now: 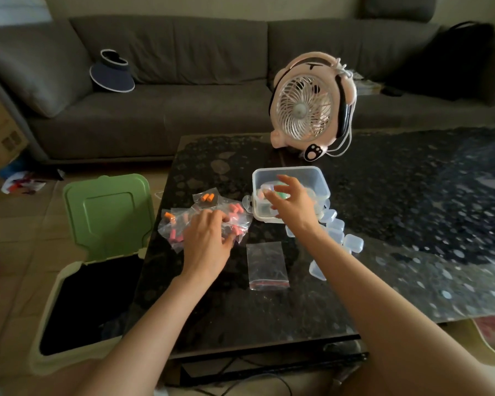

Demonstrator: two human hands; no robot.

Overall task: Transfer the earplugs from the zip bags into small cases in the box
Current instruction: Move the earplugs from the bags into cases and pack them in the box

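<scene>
Fingers of L hand (209, 238) splayed on zip bags (177, 227), R hand's (293, 202) spread open over box (312, 170).

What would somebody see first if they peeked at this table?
Probably the round pink plastic fan with a paw-print foot, standing at the far edge of the dark table. Next, the pile of clear zip bags holding bright orange and pink earplugs, under the left hand, while the right hand reaches over the clear plastic box beside them. The bin's big green lid stands open left of the table.
</scene>
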